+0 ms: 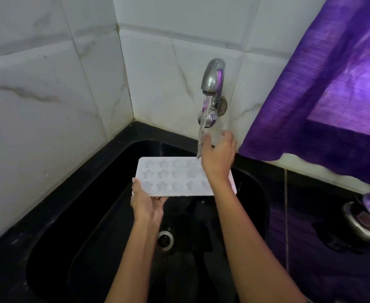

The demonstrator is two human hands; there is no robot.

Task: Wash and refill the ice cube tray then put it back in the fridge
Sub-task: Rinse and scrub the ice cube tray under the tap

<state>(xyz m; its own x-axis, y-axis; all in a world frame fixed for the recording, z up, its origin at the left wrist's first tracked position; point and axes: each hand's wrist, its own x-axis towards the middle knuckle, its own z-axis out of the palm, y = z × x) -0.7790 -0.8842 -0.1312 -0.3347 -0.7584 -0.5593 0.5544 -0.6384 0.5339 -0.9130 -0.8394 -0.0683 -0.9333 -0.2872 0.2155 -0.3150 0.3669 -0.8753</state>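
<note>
Under tap (213, 78): one tray (175, 177), perhaps fifteen moulds.

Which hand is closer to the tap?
The right hand. It is raised just below the tap, beside the running water. The left hand is lower, holding the ice cube tray's near left corner.

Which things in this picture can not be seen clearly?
- Tray, head view: its right end is hidden by the right hand.
- Tap handle: behind the spout and water, unclear.
- Steel container: cut off by the right edge.
- Left hand fingers: under the tray.
</note>
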